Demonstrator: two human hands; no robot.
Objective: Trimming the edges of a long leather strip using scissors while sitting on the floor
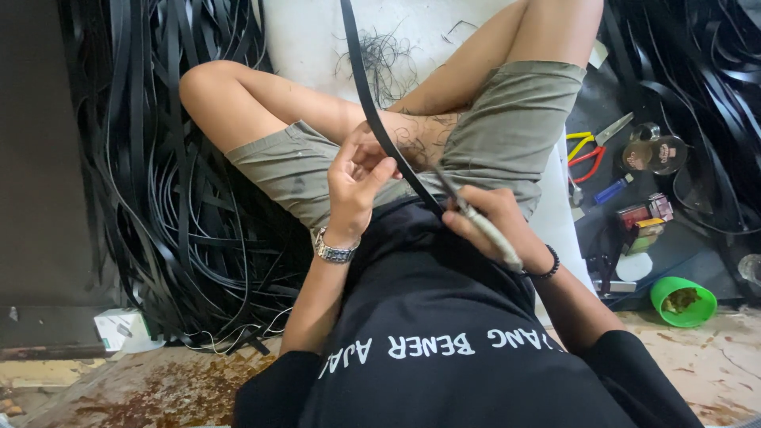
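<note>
Head view, I see left hand pinching long flat black rubber strip taut over the lap | right hand closed on slim metal-handled blade tool, tip at strip for control | black strip pile at left

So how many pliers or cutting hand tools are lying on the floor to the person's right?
2: red-handled pliers and yellow-handled snips, overlapping beside the right thigh, above a blue lighter. Others may be hidden among the clutter.

Black strip, olive shorts, green cup.
</note>
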